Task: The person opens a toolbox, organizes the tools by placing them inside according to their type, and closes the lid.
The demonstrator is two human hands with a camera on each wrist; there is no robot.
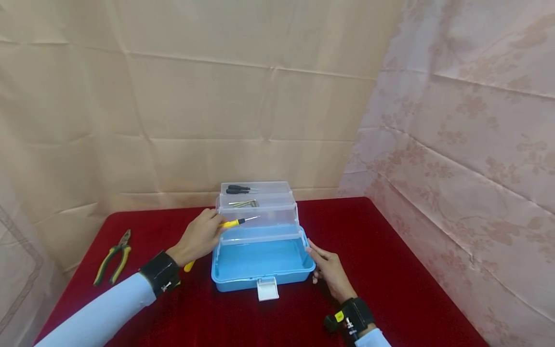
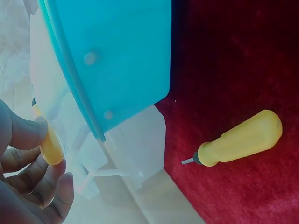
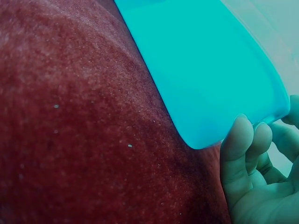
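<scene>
My left hand (image 1: 200, 236) pinches a yellow-handled screwdriver (image 1: 231, 223) between thumb and fingers, its thin shaft pointing right over the tiers of an opened blue toolbox (image 1: 286, 278). In the left wrist view the yellow handle (image 2: 50, 144) shows between the fingers. My right hand (image 1: 333, 271) holds the toolbox at its right side, fingertips at the rim and outer wall. The blue bottom compartment has nothing in it. Two black-handled screwdrivers (image 1: 238, 190) lie in the top clear tray (image 1: 273, 187), and several brass-coloured hex keys (image 1: 244, 204) in the tray below.
A second yellow-handled screwdriver (image 2: 245, 140) lies on the red cloth (image 1: 347, 226) left of the toolbox, mostly hidden by my left wrist in the head view. Green-and-yellow pliers (image 1: 113, 258) lie far left. The white latch (image 1: 267, 289) hangs down in front.
</scene>
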